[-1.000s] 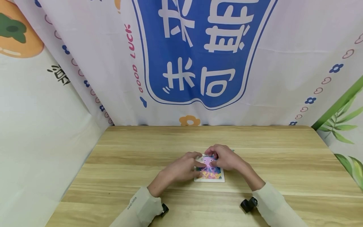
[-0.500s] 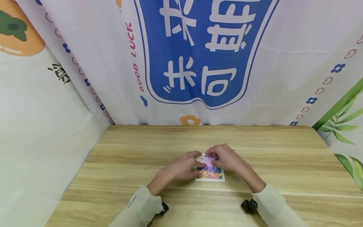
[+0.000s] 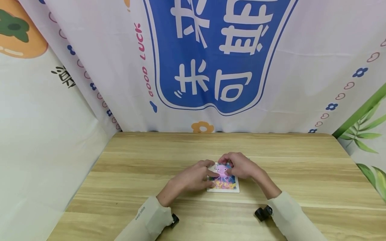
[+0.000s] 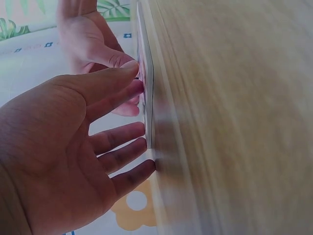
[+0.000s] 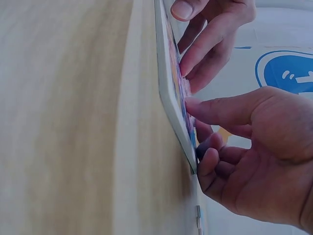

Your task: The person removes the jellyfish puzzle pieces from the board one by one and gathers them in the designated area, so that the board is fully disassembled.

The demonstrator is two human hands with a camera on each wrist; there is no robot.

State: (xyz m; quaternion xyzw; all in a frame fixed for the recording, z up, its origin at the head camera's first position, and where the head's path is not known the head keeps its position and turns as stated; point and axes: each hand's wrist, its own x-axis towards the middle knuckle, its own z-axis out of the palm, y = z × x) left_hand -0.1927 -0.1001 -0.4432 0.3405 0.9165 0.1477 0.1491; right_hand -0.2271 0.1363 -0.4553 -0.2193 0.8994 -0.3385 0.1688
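A small square jigsaw puzzle (image 3: 223, 190) with a white border and a pink octopus picture lies flat on the wooden table. My left hand (image 3: 197, 177) reaches over its left side, thumb and fingers mostly stretched out, fingertips at the board's face and edge in the left wrist view. At the far right corner is my right hand (image 3: 241, 166). Its thumb (image 5: 215, 108) presses on the picture while the other fingers curl in at the board's edge. The palm and knuckles cover that corner in the head view.
Small flat pieces (image 5: 198, 215) lie on the table beyond the board, mostly behind the right hand. The wooden table (image 3: 144, 154) reaches back to a printed cloth (image 3: 126, 110). Black wrist devices (image 3: 263, 213) sit by the sleeves.
My right hand has shifted slightly away and to the right, with more of the picture's upper right showing. The left hand stays in place on the board.
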